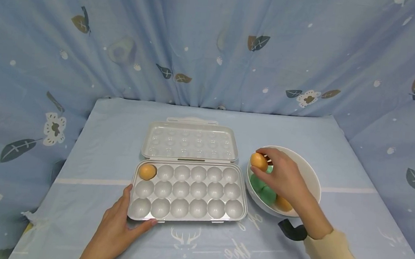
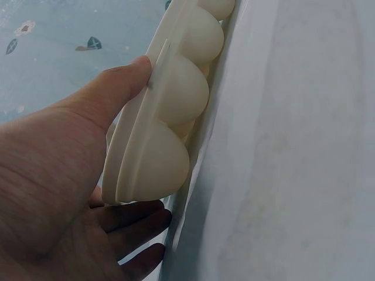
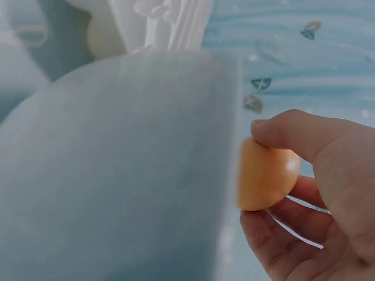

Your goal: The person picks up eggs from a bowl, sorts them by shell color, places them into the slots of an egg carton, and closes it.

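Observation:
An egg box (image 1: 189,192) of pale plastic lies with its lid (image 1: 191,141) folded back. One orange egg (image 1: 147,171) sits in its far left cup. My left hand (image 1: 117,225) holds the near left corner, thumb along the front edge and fingers at the left side. In the left wrist view the thumb presses the rim above the rounded cups (image 2: 155,164). Over the white bowl (image 1: 310,172) my right hand (image 1: 282,174) pinches another orange egg (image 1: 259,161) between thumb and fingers. Below it, green eggs (image 1: 268,195) and an orange egg (image 1: 283,203) are partly hidden.
The bowl stands just right of the egg box. A black strap (image 1: 293,230) is at the right wrist. Blue patterned cloth (image 1: 195,253) covers the table, and a blue curtain (image 1: 207,54) hangs behind it.

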`<state>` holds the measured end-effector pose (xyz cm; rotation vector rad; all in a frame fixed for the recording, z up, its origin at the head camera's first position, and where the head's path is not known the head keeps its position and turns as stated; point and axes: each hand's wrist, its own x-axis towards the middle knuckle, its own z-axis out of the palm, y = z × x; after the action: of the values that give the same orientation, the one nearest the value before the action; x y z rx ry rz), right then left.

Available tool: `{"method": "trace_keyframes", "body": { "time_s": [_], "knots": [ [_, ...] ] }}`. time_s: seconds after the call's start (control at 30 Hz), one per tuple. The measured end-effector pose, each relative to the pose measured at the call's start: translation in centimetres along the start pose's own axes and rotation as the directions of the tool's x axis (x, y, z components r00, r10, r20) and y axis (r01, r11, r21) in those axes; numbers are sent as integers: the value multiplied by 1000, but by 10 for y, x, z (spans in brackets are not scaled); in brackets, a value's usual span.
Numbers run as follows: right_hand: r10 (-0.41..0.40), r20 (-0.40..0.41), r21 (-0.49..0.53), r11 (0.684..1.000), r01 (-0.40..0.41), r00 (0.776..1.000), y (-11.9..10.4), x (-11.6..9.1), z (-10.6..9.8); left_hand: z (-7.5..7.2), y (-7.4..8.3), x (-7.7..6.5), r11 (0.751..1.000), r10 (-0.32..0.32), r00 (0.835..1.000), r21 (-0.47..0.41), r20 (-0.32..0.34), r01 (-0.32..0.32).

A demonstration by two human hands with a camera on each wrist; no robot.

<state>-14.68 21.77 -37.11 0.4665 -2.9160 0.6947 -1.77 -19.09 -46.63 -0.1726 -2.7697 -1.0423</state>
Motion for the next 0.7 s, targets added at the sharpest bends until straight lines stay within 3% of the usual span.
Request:
{"method": "trace_keyframes", "body": {
  "time_s": [0.27, 0.7],
  "knots": [
    [-32, -22, 133, 990, 35, 999, -16, 10, 5, 1, 0, -1, 1000, 26, 999, -5, -27, -26],
    [-80, -57, 187, 978, 89, 995, -37, 24, 17, 1, -2, 0, 998, 54, 997, -16, -48, -54]
  ]
}}
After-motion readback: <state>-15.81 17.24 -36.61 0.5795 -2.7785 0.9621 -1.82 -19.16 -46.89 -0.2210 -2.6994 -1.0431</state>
